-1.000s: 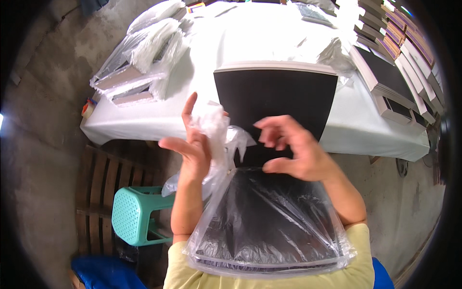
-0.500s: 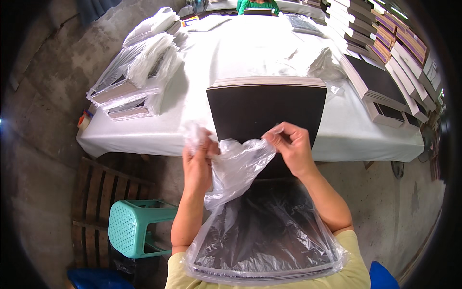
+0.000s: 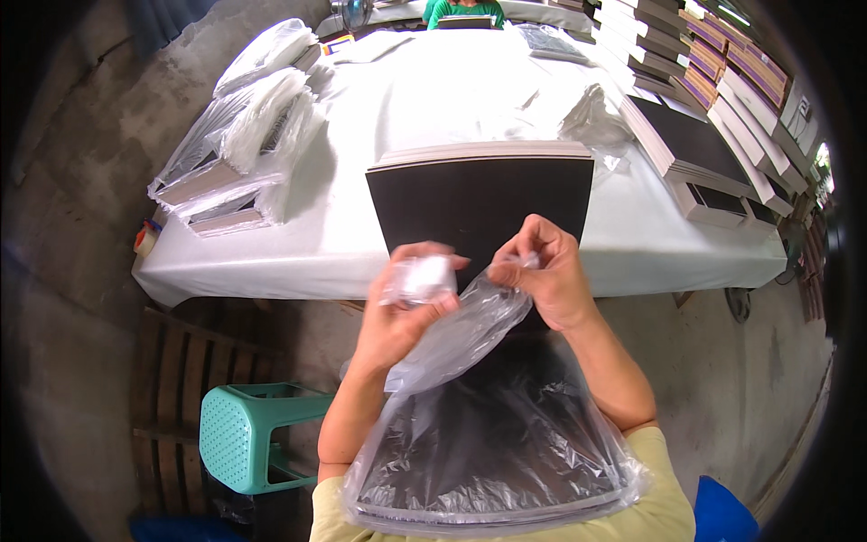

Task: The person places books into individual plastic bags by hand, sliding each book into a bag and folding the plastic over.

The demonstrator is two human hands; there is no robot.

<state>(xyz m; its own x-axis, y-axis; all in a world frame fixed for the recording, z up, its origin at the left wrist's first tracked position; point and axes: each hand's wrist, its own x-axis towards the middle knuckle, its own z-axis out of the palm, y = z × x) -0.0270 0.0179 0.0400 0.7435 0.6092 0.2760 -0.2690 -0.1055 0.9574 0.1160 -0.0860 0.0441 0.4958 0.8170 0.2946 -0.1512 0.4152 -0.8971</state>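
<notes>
A clear plastic bag (image 3: 488, 443) with a flat black board inside rests against my chest. Its loose neck (image 3: 465, 330) is gathered and pulled up between both hands. My left hand (image 3: 406, 312) is closed on a bunched wad of the film. My right hand (image 3: 546, 275) pinches the bag's top edge between thumb and fingers, close beside the left. Just past my hands a stack of black boards (image 3: 479, 194) lies on the white-covered table (image 3: 343, 244).
Bagged boards (image 3: 239, 167) are piled at the table's left. Stacks of dark and white boxes (image 3: 713, 135) line the right side. A teal plastic stool (image 3: 248, 434) stands below left by a wooden pallet (image 3: 176, 379). A person in green (image 3: 462, 11) sits at the far end.
My hands have come closer together and the bag's neck is gathered tighter. The left hand, open one second ago, is now closed on the bunched film.
</notes>
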